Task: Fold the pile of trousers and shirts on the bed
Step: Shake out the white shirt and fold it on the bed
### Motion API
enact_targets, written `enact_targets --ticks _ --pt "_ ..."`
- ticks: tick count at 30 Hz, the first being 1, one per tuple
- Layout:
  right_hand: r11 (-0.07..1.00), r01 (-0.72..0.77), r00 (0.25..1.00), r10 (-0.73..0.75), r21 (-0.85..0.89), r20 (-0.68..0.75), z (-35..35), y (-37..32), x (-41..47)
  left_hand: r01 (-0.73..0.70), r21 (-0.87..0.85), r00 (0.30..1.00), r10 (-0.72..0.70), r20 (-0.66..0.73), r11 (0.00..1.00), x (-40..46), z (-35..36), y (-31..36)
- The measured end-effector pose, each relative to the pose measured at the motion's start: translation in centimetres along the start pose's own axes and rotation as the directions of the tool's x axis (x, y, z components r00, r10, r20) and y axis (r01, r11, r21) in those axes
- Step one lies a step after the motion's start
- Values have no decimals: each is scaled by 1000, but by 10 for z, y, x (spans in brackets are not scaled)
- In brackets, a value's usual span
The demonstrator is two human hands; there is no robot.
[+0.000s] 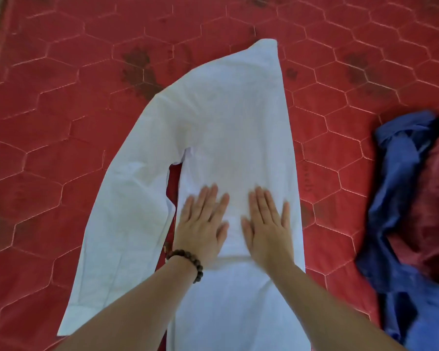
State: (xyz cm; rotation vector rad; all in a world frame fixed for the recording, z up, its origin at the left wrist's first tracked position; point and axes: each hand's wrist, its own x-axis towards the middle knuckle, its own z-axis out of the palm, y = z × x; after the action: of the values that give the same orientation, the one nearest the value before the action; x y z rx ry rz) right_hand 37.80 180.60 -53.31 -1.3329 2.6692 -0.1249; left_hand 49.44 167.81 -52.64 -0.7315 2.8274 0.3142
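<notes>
While you've got both palms down flat, the head view looks straight down on a white shirt (228, 127) spread lengthwise on the bed (61, 110), which has a red cover quilted in a hexagon pattern with some dark flower prints on it; the shirt's body runs from the bottom edge of the picture up the middle, with its far end narrowing to a rounded point; one long sleeve (127, 203) hangs off its left side and curves back down toward you, lying flat on the cover just beside the body, with a thin strip of red showing between the two; your left hand (204, 224) rests on the body near that left edge, fingers straight and a bit spread, gripping nothing, just pressing on the cloth; there's a dark bead bracelet (188, 262) round that wrist; your right hand (266, 224) sits just beside it, same deal, fingers straight and flat on the fabric, nothing held; a fold line crosses the shirt right under your wrists; off to the right, well apart from the shirt, a crumpled blue garment (395, 198) lies heaped with a dark red garment (431, 198) bundled against it; both are a bit blurry, so can't tell what kind of clothes they are.
</notes>
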Motion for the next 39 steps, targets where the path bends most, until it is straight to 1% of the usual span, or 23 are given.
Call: enact_targets --ticks 3,5,6,7,9,10,12,15,17,20,23,25,27,28,30,31,33,36,39 --pt "992 -116 993 117 -60 19 1 17 -29 68 85 997 -70 17 994 -22 2 -20" --pt "979 -195 980 196 -53 22 1 14 -38 147 103 989 -148 5 984 -27 0 -13" --pt "981 -191 981 192 -28 21 1 6 -43 161 93 987 -162 -3 983 -30 -1 -2" --pt "990 -143 990 143 -5 23 2 -5 -49 141 73 990 -141 -5 987 -34 0 12" --pt "1000 19 999 -18 -18 44 12 -26 -66 34 26 999 -34 7 999 -47 9 40" --pt "998 59 996 -57 -37 67 16 -32 -76 -1 3 1000 1 25 1000 -57 14 49" --pt "999 32 997 -30 -28 65 20 -32 -96 29 -20 999 -28 41 999 -78 27 50" --pt "999 -17 998 19 -27 61 18 -12 -123 80 26 997 -80 14 996 -108 38 30" --pt "996 -82 994 84 -36 72 16 6 -143 118 30 993 -118 -1 993 -121 41 15" --pt "983 -177 976 182 -49 116 11 25 -175 161 24 987 -162 15 987 -139 40 3" --pt "976 -215 964 219 -42 151 5 25 -189 164 14 986 -164 40 986 -155 36 0" --pt "977 -214 964 214 -21 157 -4 19 -184 178 9 984 -178 0 984 -161 28 -4" --pt "988 -151 980 150 -1 131 -15 7 -170 285 -24 957 -286 -56 958 -162 18 -15" --pt "996 -91 990 88 15 110 -20 -2 -160 358 -43 932 -360 -55 933 -162 14 -23" --pt "996 46 994 -52 71 93 -27 -24 -134 475 -53 880 -475 15 878 -163 11 -41" --pt "990 108 988 -117 92 96 -30 -38 -118 495 -44 869 -492 56 868 -163 10 -48" --pt "969 225 966 -235 104 106 -33 -66 -88 478 -19 874 -474 105 878 -162 13 -55" --pt "913 398 902 -407 93 140 -30 -109 -43 474 -29 876 -468 117 880 -158 17 -67" --pt "862 506 850 -498 -5 172 -22 -143 -10 471 -55 880 -466 91 880 -162 20 -91"
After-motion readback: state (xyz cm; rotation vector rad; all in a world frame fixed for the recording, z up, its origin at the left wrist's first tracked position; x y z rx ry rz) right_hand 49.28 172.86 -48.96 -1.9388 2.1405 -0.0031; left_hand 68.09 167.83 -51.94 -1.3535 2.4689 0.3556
